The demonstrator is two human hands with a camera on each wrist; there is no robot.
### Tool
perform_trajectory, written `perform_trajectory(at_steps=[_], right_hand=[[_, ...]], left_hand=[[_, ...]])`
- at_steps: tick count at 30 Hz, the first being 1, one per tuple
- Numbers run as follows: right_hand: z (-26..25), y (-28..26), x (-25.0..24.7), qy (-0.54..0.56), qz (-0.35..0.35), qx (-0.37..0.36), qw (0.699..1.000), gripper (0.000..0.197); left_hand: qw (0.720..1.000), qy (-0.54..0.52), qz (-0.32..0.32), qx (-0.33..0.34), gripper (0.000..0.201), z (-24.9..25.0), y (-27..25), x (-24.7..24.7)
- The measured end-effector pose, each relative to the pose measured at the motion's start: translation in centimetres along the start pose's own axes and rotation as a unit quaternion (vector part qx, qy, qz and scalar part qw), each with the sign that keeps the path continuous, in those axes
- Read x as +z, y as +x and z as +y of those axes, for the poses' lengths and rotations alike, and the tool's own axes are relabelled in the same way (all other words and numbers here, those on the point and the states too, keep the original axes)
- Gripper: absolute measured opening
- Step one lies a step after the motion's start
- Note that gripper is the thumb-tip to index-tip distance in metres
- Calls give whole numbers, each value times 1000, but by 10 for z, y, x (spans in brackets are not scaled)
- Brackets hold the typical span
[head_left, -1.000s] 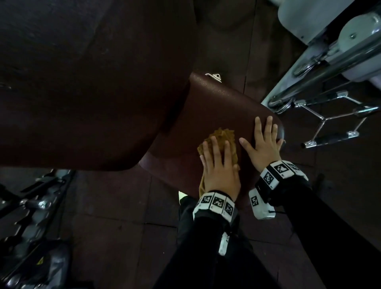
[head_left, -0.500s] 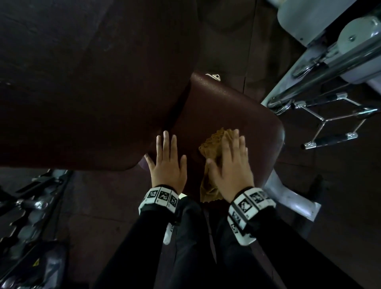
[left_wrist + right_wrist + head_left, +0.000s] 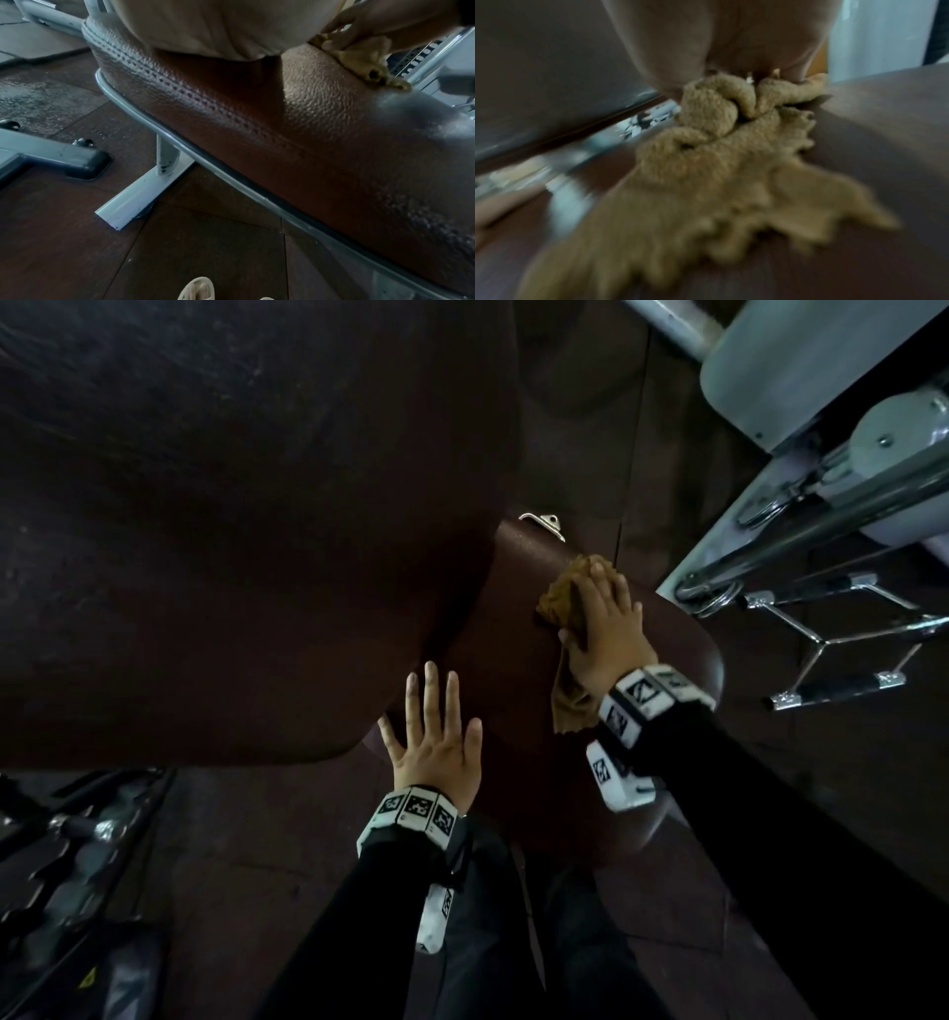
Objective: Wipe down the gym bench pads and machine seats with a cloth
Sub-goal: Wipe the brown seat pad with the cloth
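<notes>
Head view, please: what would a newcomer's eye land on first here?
The tan cloth stands out first, bunched under the right hand near the far edge of the dark brown seat pad. Next comes the left hand, spread flat on the pad's near left part, beside the large backrest pad. To the right gleams a chrome cable handle.

No readable text, brand or number is found in any view. Only black-and-white coded marker squares are seen on the wrist bands, and a small yellow warning sticker, illegible, at 8 o'clock.
</notes>
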State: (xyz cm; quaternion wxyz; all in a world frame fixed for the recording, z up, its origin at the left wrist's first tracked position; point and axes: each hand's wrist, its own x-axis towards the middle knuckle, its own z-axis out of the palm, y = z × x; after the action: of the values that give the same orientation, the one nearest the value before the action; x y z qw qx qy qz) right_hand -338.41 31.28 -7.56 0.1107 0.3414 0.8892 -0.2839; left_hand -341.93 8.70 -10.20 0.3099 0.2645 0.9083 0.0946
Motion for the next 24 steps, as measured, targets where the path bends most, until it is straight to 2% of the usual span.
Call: perform_trajectory(at_steps=[5, 8, 11, 14, 18, 21, 24], right_hand=[[0, 47, -18, 125, -2, 22, 992, 61], [-5, 65, -27, 146, -30, 24, 989, 46], [-10, 73, -30, 177, -20, 36, 983, 25], [-13, 82, -27, 149, -24, 19, 988, 30], [-24, 105, -30, 189, -46, 18, 981, 25], [-38, 122, -35, 190, -74, -8, 979, 21], [-46, 133, -41, 181, -109, -15, 977, 28]], left_hand=[[999, -2, -35, -4, 58, 1, 1, -4], [999, -6, -42, -4, 57, 1, 1, -5], [999, -7, -52, -8, 57, 2, 2, -5], [997, -8, -71, -11, 57, 1, 3, -4], [996, -1, -86, -17, 58, 1, 5, -4], [995, -3, -99, -22, 57, 2, 6, -4], [993, 0, -115, -26, 57, 3, 7, -5]])
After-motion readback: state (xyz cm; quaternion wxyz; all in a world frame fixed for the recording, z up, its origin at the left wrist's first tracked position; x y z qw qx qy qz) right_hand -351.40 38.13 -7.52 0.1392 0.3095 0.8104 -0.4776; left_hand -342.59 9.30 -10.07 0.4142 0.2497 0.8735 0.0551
